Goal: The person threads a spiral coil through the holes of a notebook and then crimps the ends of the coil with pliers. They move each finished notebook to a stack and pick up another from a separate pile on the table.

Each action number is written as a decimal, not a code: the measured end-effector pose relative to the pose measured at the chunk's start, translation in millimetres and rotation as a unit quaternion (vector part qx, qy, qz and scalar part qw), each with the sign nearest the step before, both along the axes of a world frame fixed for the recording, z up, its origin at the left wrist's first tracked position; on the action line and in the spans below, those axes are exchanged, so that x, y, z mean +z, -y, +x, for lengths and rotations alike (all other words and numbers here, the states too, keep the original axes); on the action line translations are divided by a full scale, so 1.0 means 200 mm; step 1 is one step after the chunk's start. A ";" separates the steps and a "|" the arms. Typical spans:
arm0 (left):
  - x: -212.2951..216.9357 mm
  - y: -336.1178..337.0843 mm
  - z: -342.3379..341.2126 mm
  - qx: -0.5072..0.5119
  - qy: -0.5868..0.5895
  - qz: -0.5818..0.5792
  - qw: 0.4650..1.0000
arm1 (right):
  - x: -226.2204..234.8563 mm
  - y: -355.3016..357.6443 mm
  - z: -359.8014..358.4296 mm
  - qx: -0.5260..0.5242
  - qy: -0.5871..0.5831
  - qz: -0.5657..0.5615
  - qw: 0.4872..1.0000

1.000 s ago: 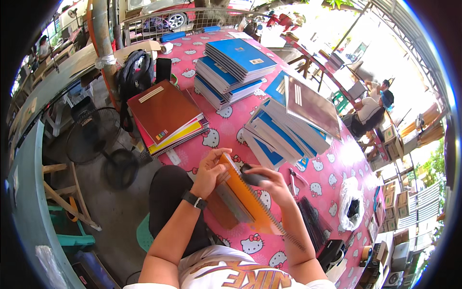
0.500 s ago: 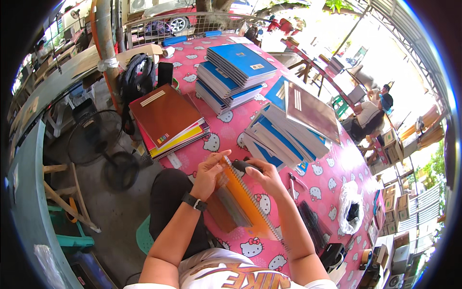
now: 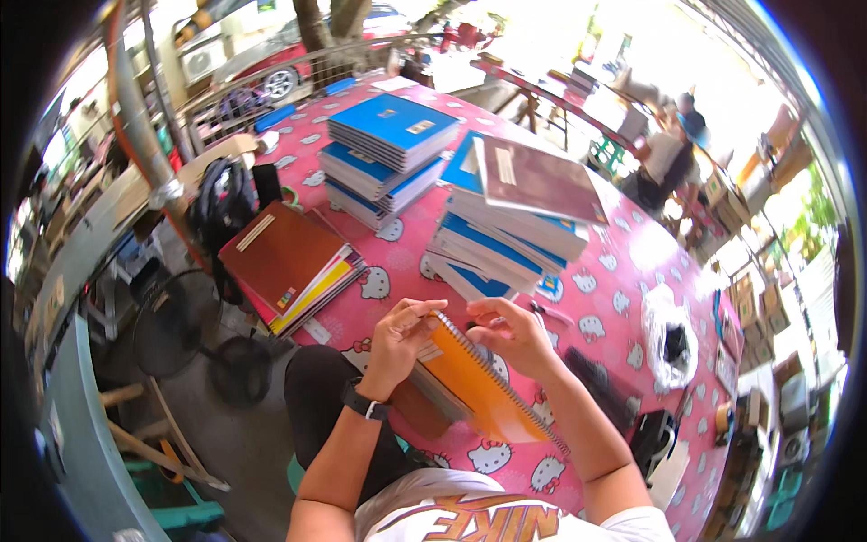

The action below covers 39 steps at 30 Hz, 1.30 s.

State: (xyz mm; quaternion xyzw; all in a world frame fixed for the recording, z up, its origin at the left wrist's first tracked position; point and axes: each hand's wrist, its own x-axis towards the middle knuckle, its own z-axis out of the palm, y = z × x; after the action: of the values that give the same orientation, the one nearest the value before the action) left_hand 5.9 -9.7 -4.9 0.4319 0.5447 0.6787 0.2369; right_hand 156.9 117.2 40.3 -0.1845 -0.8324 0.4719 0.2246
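Between my hands is a spiral notebook (image 3: pixel 479 384) with an orange cover, tilted above the table near my lap. My left hand (image 3: pixel 400 348) grips its upper end, fingers closed by the end of the spiral. My right hand (image 3: pixel 517 339) is curled at the spiral's right side, thumb and index finger close together; a dark bit shows between them, too hidden to name. A brown sheet or cover (image 3: pixel 420 411) lies under the notebook. Just beyond my right hand are pliers (image 3: pixel 551 313) with pinkish handles.
Stacks of blue notebooks (image 3: pixel 393 122) stand on the pink patterned table (image 3: pixel 492 456), one topped by a maroon notebook (image 3: pixel 542 181). Brown-covered notebooks (image 3: pixel 284 253) lie left. Black coils (image 3: pixel 596 384) and a white plastic bag (image 3: pixel 668 339) are right. A fan (image 3: pixel 172 321) stands left; a person (image 3: pixel 664 158) sits beyond.
The view has shifted, so the table things sit differently. My right hand has drawn in and curled at the spiral; the black object by its fingers is now mostly hidden. My left hand keeps its grip.
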 end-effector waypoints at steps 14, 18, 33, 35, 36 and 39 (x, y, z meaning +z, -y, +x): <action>0.09 0.01 0.26 -0.078 -0.018 0.130 0.988 | 0.22 0.17 0.19 0.040 -0.078 0.083 0.993; 0.12 0.07 0.28 -0.069 0.075 0.057 0.993 | 0.23 0.20 0.18 0.029 -0.070 0.161 0.984; 0.14 0.38 -0.63 0.370 0.207 0.278 0.862 | 0.31 0.01 0.45 -0.227 -0.206 0.127 0.943; 0.01 0.52 -0.84 0.392 0.175 0.274 0.861 | 0.20 0.00 0.46 -0.200 -0.165 0.060 0.964; -0.06 0.51 -0.85 0.407 0.198 0.243 0.858 | 0.13 -0.01 0.45 -0.175 -0.115 -0.003 0.978; -0.31 0.48 -0.90 0.404 0.217 0.037 0.888 | 0.03 0.03 0.37 -0.120 -0.062 0.160 0.978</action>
State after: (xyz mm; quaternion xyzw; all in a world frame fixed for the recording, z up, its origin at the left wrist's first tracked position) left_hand -173.2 -105.1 -66.0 0.0254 0.5817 0.8121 0.0384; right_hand 230.8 111.9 45.8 -0.2152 -0.8531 0.3131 0.3577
